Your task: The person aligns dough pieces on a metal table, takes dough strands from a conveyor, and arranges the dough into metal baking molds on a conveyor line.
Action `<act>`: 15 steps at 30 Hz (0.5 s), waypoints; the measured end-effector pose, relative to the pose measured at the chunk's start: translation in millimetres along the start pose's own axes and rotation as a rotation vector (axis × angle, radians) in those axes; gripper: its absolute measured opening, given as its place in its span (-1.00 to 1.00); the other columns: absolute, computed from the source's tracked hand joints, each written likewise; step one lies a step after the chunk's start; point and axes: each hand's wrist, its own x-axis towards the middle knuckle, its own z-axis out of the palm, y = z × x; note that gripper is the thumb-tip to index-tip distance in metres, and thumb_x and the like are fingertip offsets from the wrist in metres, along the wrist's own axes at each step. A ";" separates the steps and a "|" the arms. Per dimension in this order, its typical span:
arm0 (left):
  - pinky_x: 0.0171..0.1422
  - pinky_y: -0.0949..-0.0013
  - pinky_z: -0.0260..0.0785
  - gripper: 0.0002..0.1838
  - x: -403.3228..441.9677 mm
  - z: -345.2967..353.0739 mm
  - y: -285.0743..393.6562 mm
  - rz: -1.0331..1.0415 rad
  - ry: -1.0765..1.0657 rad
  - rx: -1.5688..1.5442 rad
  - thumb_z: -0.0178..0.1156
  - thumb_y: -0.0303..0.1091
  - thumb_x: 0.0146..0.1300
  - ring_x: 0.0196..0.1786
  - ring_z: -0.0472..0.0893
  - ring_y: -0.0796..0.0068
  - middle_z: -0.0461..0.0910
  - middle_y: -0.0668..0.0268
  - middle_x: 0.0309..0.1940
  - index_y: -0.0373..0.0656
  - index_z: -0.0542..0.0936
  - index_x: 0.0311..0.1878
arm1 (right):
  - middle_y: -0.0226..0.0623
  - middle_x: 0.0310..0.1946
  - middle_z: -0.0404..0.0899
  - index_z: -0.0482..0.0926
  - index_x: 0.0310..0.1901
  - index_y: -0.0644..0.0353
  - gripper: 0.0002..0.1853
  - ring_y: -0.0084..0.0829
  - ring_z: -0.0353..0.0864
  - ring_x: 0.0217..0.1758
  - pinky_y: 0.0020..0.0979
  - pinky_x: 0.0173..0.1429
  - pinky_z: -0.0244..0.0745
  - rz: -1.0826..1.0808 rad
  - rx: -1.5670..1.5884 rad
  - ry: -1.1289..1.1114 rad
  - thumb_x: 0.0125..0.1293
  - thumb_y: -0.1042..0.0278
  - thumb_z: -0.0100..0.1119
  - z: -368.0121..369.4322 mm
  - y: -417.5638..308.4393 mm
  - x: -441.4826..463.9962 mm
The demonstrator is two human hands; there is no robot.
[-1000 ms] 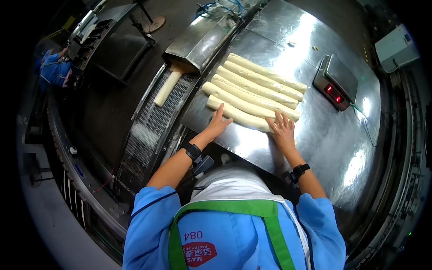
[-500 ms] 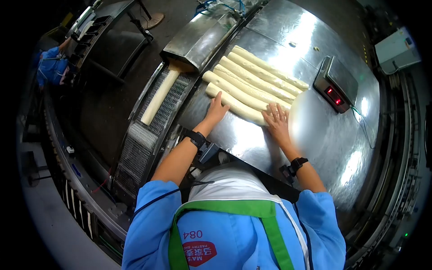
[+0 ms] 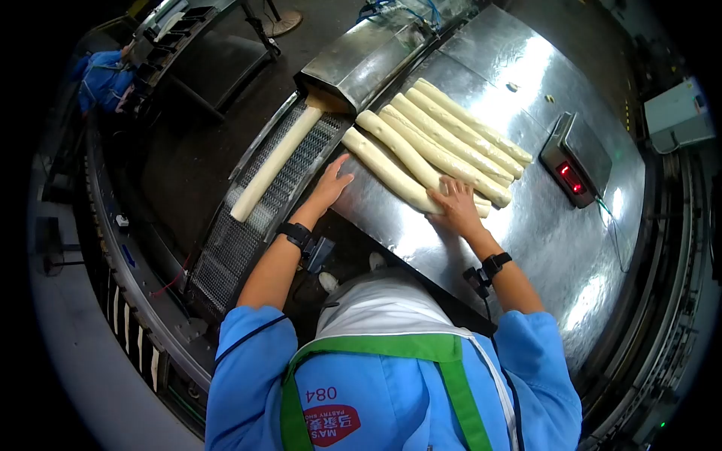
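Note:
Several long pale dough rolls (image 3: 466, 139) lie side by side on a shiny metal table. My right hand (image 3: 457, 209) rests with fingers spread on the right part of the nearest dough roll (image 3: 391, 174) and its neighbour. At the left end, a narrow gap separates those two rolls. My left hand (image 3: 328, 188) is open and empty, fingers apart, beside the table's left edge and just short of the nearest roll's left end. To its left, another dough strip (image 3: 274, 164) lies on a mesh conveyor (image 3: 226, 263), coming out of a metal housing (image 3: 365, 56).
A digital scale (image 3: 575, 161) with red digits stands on the right of the metal table (image 3: 556, 278), its cable trailing down. Small dough scraps (image 3: 513, 86) lie near the back. A co-worker in blue (image 3: 105, 79) is at the far left by a rack.
My left hand has come off the nearest roll's left end and moved left toward the conveyor. The conveyor dough reaches further out. My right hand stays on the rolls; the view has shifted.

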 end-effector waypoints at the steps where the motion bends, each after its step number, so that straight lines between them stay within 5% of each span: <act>1: 0.26 0.33 -0.03 -0.46 -0.6 -3.3 -1.8 -0.001 0.020 -0.002 0.07 -0.38 0.04 0.21 0.17 0.21 0.21 0.08 0.13 -0.16 0.24 0.14 | -0.18 -0.02 0.24 0.41 -0.06 -0.08 -0.42 -0.16 0.21 0.04 -0.15 0.00 0.18 -0.013 0.033 0.003 -0.24 0.13 0.32 0.8 -1.7 -3.8; 5: 0.24 0.35 0.02 -0.52 -8.8 -28.5 -5.7 0.029 0.067 0.216 0.04 -0.42 0.05 0.19 0.20 0.25 0.23 0.12 0.13 -0.14 0.29 0.11 | -0.20 -0.06 0.26 0.45 -0.15 -0.05 -0.49 -0.22 0.24 -0.01 -0.20 -0.05 0.19 0.101 -0.013 0.052 -0.25 0.12 0.32 -2.1 -7.9 -28.8; 9: 0.20 0.20 0.06 -0.48 -31.8 -74.3 -28.2 0.146 0.585 0.779 0.08 -0.42 -0.04 0.16 0.21 0.08 0.26 0.11 0.09 -0.10 0.31 0.09 | -0.20 -0.07 0.28 0.45 -0.19 -0.02 -0.55 -0.22 0.24 -0.02 -0.21 -0.02 0.15 0.182 0.000 0.094 -0.21 0.15 0.29 -4.2 12.4 -50.0; 15: 0.17 0.01 -0.05 -0.36 -96.3 -139.2 -75.6 -0.299 0.651 1.042 0.14 -0.25 -0.09 0.20 0.18 0.23 0.27 0.24 0.09 0.06 0.23 0.16 | -0.19 -0.04 0.28 0.44 -0.17 0.00 -0.52 -0.20 0.22 0.04 -0.16 0.01 0.12 0.197 -0.011 0.138 -0.23 0.21 0.31 4.3 34.6 -77.7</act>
